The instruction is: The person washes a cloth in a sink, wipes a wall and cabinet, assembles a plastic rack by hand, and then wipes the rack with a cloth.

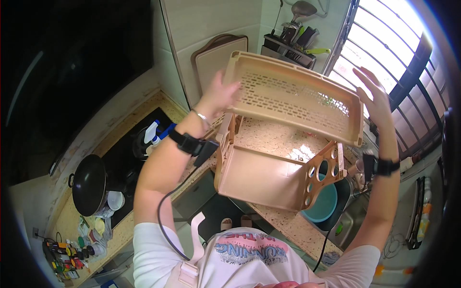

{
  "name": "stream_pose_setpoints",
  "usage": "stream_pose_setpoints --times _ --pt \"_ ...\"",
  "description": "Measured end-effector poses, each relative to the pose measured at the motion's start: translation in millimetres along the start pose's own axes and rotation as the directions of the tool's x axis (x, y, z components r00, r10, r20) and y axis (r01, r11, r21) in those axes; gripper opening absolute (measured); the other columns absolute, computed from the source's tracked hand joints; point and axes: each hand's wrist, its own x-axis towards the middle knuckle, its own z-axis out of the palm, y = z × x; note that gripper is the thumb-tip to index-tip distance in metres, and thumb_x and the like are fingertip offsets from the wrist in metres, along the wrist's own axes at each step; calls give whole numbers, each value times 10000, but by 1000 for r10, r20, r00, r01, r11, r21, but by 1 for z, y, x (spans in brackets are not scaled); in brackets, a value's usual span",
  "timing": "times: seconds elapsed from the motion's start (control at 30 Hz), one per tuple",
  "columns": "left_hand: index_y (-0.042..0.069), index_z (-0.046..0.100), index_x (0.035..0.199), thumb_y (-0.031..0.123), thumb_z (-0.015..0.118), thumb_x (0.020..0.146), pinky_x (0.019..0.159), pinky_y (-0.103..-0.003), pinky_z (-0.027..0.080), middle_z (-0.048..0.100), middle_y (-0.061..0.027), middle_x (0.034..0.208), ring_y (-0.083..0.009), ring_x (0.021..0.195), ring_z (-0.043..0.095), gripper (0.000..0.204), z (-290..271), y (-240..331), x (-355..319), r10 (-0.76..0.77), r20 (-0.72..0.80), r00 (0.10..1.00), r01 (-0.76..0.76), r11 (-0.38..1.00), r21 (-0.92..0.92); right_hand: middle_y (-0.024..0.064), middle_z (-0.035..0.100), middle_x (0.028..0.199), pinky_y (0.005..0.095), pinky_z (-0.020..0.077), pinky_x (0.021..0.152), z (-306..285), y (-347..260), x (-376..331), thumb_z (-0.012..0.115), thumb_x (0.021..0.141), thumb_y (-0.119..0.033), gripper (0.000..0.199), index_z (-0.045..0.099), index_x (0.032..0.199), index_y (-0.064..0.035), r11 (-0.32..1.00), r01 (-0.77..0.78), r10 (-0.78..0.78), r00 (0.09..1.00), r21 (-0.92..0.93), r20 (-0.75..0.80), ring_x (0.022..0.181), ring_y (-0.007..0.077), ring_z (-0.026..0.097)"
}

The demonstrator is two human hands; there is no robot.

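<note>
The speckled table (288,223) runs under a beige frame (264,168) with round holes in its right side. A beige slotted tray (293,93) is tilted over the frame's far side. A black wok (90,185) sits far left, a blue basin (322,204) right. The left hand (221,93) pinches the tray's left end; the right hand (375,98) is spread beside its right end, contact unclear.

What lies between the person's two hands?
The tan perforated tray lies between the left hand and right hand, as the head view shows.
</note>
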Motion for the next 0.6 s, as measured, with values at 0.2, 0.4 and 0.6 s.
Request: stream_pose_setpoints --times 0.2,0.4,0.6 --pt "-15 293 1369 81 613 855 793 -307 517 559 -157 1187 -203 1004 597 614 -29 -15 -30 -74 144 987 81 996 -44 126 422 1380 360 293 1065 28 49 -117 397 979 -281 437 417 1367 -81 652 -417 357 906 634 229 1296 228 368" --pt "11 332 1351 102 587 890 878 -305 478 538 -114 1206 -174 1041 568 535 -22 -29 -43 -201 227 953 218 974 -53 133 338 1430 343 277 1084 119 38 -155 405 978 -302 500 337 1396 -36 55 -383 481 819 922 312 1321 230 331" --pt "-14 520 1176 276 450 974 790 -266 482 611 -74 1030 -118 906 589 360 -28 -21 -47 -290 249 924 269 956 113 141 343 1418 315 383 1011 119 34 -138 430 920 -162 496 348 1386 -14 -202 -354 466 786 913 407 1234 222 437"
